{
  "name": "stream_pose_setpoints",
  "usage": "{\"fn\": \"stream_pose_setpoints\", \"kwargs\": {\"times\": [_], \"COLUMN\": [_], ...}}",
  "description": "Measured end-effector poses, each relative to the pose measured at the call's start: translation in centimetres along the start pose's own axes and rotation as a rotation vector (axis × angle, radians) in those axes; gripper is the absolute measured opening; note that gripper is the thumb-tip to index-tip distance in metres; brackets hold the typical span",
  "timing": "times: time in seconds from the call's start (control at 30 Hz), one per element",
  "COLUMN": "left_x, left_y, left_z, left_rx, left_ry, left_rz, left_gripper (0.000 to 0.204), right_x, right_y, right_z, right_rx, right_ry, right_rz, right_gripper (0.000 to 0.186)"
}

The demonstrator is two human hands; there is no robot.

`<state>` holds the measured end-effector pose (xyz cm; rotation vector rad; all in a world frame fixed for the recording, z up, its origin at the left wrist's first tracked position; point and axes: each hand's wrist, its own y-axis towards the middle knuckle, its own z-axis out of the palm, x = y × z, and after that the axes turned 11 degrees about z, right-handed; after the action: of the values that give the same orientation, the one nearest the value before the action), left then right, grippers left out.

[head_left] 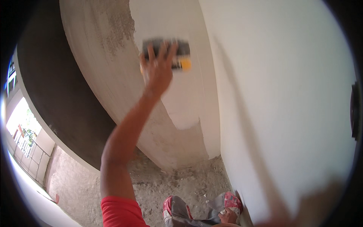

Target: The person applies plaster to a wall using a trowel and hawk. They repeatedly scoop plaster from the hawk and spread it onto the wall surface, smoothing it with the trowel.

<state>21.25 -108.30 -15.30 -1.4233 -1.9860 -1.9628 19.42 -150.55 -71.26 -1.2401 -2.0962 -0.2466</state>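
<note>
Up against the half-coated wall (100, 64), a broad dark-and-yellow tool (183, 47) sits under the fingers of the left hand (158, 72), its long axis running roughly left to right while the forearm climbs to it from below. That crosswise lie, set against the upward reach of the arm, is what catches my eye. The left hand is partly open, fingers spread over the tool's dark part and keeping hold of it; blur stops me telling whether the edge touches the surface. Pale coating (187, 100) spreads below and to the right of it, with a rough bare patch (115, 24) up to the left. Far lower, beside the grey trousers (178, 210), the right hand (229, 216) looks loosely curled, but I can't make out whether it holds anything. The left is plainly nearer, the tool lying well above and leftward of the right.
</note>
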Motion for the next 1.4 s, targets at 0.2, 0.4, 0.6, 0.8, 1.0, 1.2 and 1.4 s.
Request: {"fn": "stream_pose_setpoints", "kwargs": {"times": [0.2, 0.4, 0.6, 0.8, 1.0, 1.2, 1.4], "left_x": [14.5, 19.4, 24.4, 28.7, 14.9, 19.6, 30.6], "left_y": [19.1, 27.8, 33.6, 33.5, 16.6, 26.4, 37.1], "left_z": [-2.8, -7.0, -9.9, -4.2, -1.1, -7.3, -7.0], "left_rx": [-0.182, -0.077, 0.048, -0.092, 0.017, -0.11, 0.087], "left_ry": [0.233, 0.165, 0.151, 0.149, 0.119, 0.156, 0.118], "left_rz": [-0.008, -0.218, -0.243, 0.033, -0.032, -0.021, -0.118], "left_gripper": [0.063, 0.058, 0.062, 0.068, 0.063, 0.075, 0.069], "right_x": [-0.2, 1.1, 7.9, 9.7, 11.2, 10.6, 12.9], "right_y": [-2.4, -4.8, -8.3, -10.5, -12.1, -12.4, -13.6], "right_z": [0.0, -3.7, -11.5, -13.0, -17.4, -17.0, -18.0], "right_rx": [-0.003, 0.115, 0.201, 0.217, 0.344, 0.315, 0.281], "right_ry": [-0.066, -0.178, -0.188, -0.237, -0.168, -0.192, -0.099], "right_rz": [-0.07, 0.047, 0.222, 0.284, 0.349, 0.403, 0.348], "right_gripper": [0.038, 0.039, 0.042, 0.046, 0.051, 0.052, 0.053]}}
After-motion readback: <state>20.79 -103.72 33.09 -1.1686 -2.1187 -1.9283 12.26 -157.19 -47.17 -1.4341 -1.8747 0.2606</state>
